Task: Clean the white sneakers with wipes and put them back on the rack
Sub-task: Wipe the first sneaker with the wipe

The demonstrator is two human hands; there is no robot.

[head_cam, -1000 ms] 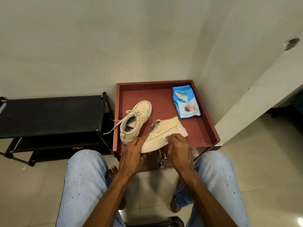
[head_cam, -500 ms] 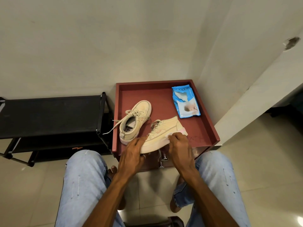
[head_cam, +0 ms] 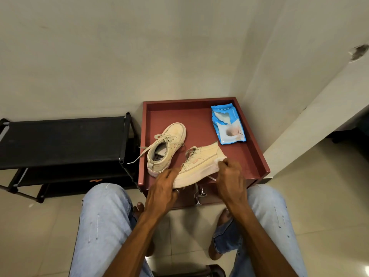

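Note:
Two cream-white sneakers lie on a red-brown cabinet top [head_cam: 201, 116]. The near sneaker [head_cam: 199, 164] is tipped on its side with its sole toward me. My left hand [head_cam: 163, 186] grips its heel end. My right hand [head_cam: 229, 176] pinches a white wipe [head_cam: 218, 160] against the sole edge near the toe. The other sneaker [head_cam: 166, 148] stands upright to the left, with a lace trailing over the cabinet edge. The blue wipes pack [head_cam: 227, 124] lies at the back right of the cabinet top.
A black shoe rack [head_cam: 60, 140] stands to the left of the cabinet, against the wall. The cabinet has raised rims and a drawer handle [head_cam: 199, 194] in front. My knees in light jeans flank the cabinet front. A white wall ledge [head_cam: 319, 116] runs along the right.
My right hand slid with the wipe along the sole toward the toe end. My left hand stayed at the heel end and the sneaker barely shifted.

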